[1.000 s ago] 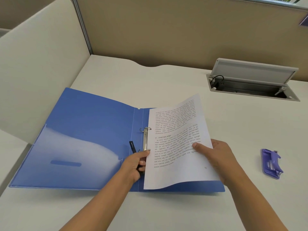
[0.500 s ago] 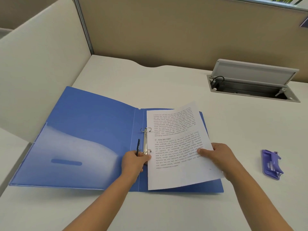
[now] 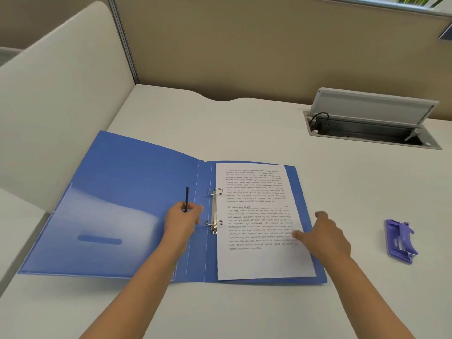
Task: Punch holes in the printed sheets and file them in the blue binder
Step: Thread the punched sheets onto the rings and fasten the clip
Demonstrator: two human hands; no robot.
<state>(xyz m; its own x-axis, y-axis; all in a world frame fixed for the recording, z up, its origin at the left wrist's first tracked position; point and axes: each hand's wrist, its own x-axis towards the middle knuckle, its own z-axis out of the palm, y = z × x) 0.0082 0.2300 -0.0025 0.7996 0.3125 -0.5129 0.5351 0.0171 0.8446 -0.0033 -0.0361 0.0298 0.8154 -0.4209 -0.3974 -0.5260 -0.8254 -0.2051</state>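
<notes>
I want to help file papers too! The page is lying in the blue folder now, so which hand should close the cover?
Probably the left hand: it rests on the open cover side of the blue binder, though it holds a black pen. The right hand lies on the printed sheet.

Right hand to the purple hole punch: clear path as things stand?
Probably yes. The right hand rests open on the printed sheet and holds nothing, and only bare desk lies between it and the hole punch to its right. Actual reach can't be confirmed from one view.
</notes>
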